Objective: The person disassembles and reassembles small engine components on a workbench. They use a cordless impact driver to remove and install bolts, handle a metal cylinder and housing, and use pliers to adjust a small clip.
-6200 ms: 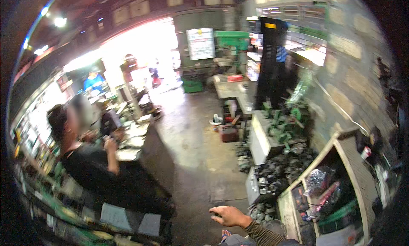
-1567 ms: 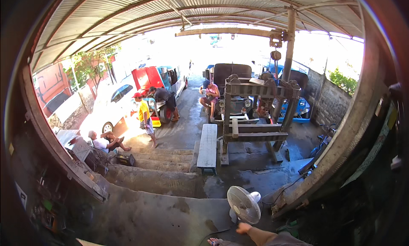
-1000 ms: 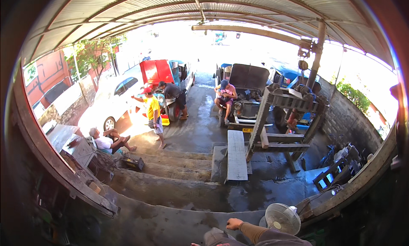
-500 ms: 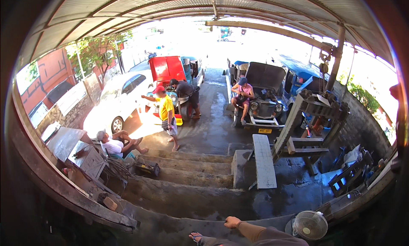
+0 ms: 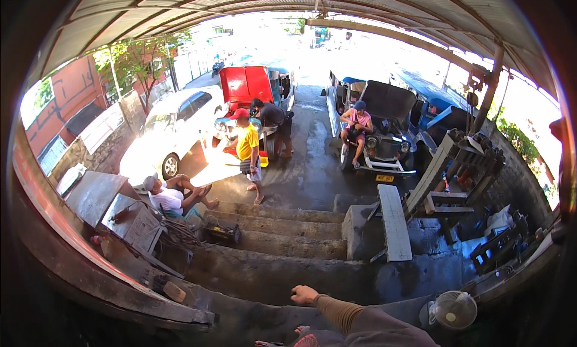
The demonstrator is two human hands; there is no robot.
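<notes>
My right hand (image 5: 304, 295) reaches forward at the lower middle, over the step edge, its fingers curled into a loose fist. Nothing shows in it, and it touches no object that I can see. A brown sleeve (image 5: 339, 311) covers the forearm behind it. Bare toes (image 5: 300, 330) show at the bottom edge, left of the arm. To the right of my arm stands a round electric fan (image 5: 455, 310). My left hand is out of the picture.
Concrete steps (image 5: 282, 246) descend ahead. A narrow bench (image 5: 395, 224) and heavy press frame (image 5: 434, 173) stand right. A metal cabinet (image 5: 133, 224) stands left. A person in yellow (image 5: 247, 144) stands beyond the steps; a person in white (image 5: 168, 197) sits. A dark-hooded vehicle (image 5: 389, 146) is parked ahead.
The view has shifted, so the surroundings sit further right. My right hand appears higher and further left in the picture. The person in yellow has lowered an outstretched arm.
</notes>
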